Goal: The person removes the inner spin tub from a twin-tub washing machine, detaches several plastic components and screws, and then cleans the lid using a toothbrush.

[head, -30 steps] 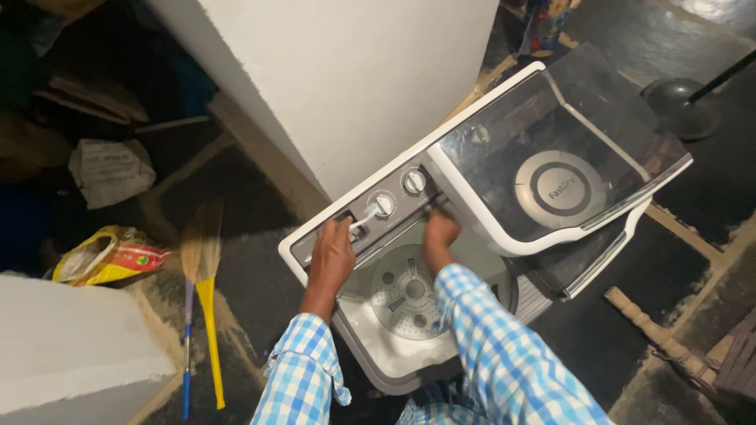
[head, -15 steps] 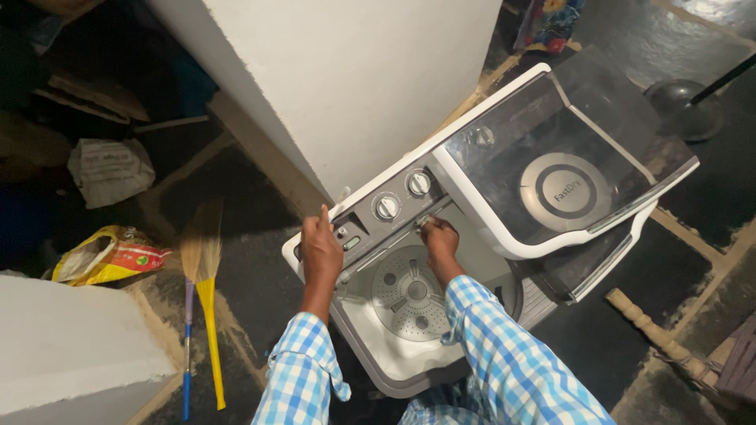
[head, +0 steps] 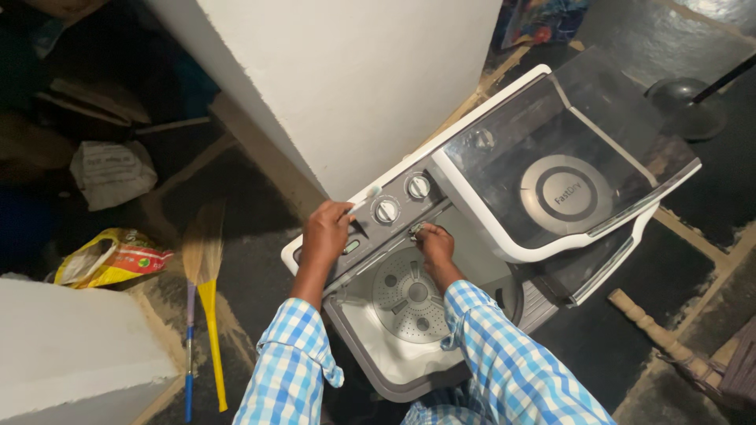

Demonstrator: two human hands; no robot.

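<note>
Our left hand [head: 327, 228] grasps a toothbrush [head: 364, 198] at the control panel [head: 386, 216]; our right hand [head: 433, 240] pinches a small part, unclear, at the tub rim [head: 354, 315] below. Risk: either may drop into the tub.

Dark floor [head: 260, 197] under me. On it: washer [head: 504, 236] w/ open tub, broom [head: 206, 275], yellow bag [head: 110, 258], white sack [head: 110, 171], wood post [head: 654, 334] at right.
</note>
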